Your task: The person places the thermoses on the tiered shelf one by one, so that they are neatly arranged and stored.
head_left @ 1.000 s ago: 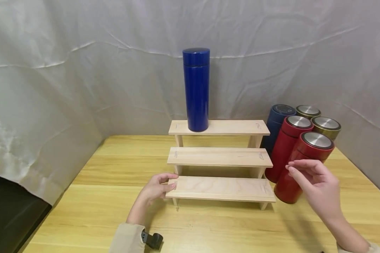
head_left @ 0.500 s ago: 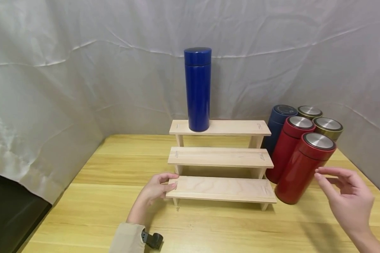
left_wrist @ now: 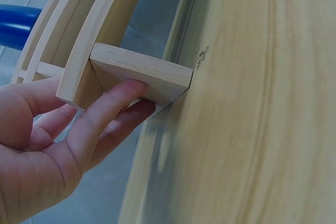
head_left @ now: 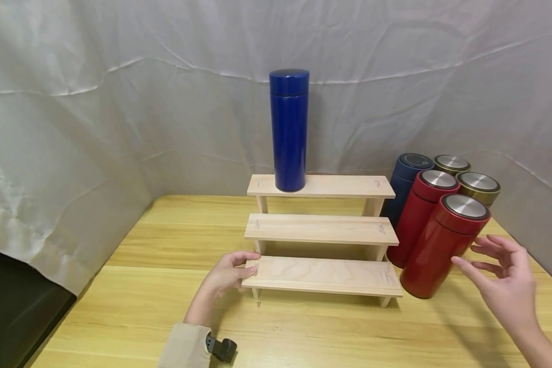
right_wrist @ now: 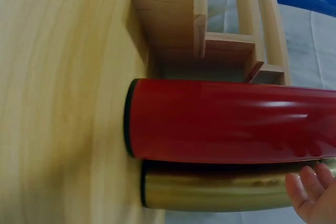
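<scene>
A three-tier wooden display stand [head_left: 322,273] stands on the table. My left hand [head_left: 227,276] holds the left end of its lowest step, thumb on top; in the left wrist view fingers [left_wrist: 113,103] lie against the side panel [left_wrist: 144,74]. A tall blue thermos flask [head_left: 290,133] stands upright on the top step. Right of the stand, the nearer red thermos flask [head_left: 434,250] has a silver lid. My right hand [head_left: 510,286] is beside its right side, fingers spread and loosely bent, holding nothing. In the right wrist view its fingertips [right_wrist: 310,179] show near the red flask.
Behind the near flask stand another red flask [head_left: 420,214], a dark blue flask [head_left: 402,184] and two gold flasks [head_left: 480,191], close together. Grey cloth [head_left: 188,117] hangs behind the table. A black surface [head_left: 18,306] lies beyond the table's left edge.
My right hand has moved right, from in front of the near red flask to its right side, and its fingers have spread. The left hand stays on the stand.
</scene>
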A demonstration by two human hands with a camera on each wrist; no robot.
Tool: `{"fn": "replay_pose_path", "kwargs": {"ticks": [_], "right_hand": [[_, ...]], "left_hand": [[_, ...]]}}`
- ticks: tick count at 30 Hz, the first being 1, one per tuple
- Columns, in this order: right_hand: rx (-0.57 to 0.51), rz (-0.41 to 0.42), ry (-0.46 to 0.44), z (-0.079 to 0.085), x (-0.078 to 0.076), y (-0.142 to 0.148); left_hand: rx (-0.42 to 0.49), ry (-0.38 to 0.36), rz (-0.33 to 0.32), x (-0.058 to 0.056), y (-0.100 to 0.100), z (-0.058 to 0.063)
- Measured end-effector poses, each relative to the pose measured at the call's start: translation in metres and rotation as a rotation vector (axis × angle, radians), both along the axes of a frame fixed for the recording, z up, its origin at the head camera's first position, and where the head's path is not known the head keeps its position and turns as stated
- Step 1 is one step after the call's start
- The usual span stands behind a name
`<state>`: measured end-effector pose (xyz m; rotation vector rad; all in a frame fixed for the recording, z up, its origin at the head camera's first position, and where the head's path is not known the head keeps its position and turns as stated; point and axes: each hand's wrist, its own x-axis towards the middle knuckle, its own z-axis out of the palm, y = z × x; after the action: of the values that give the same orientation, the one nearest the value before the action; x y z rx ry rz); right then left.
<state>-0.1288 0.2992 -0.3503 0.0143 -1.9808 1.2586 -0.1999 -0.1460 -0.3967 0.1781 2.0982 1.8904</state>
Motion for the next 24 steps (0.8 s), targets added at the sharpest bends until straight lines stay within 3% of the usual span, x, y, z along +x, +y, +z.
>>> {"fn": "replay_pose_path", "kwargs": {"ticks": [3,8,15,24], "right_hand": [[-0.044,0.053,-0.038,-0.011,-0.008,0.008],[0.008,0.096,-0.103,-0.026,-0.019,0.019],[0.072,0.099,-0.191,-0.08,-0.053,0.063],[0.087,0.091,-0.276,-0.085,-0.056,0.063]], "left_hand": [[0.003,-0.001,0.005,0.0,0.001,0.0],[-0.005,0.003,0.004,0.001,0.001,0.0],[-0.005,0.004,-0.001,0.001,0.001,0.0],[-0.02,0.014,-0.003,0.0,0.0,-0.001]]}}
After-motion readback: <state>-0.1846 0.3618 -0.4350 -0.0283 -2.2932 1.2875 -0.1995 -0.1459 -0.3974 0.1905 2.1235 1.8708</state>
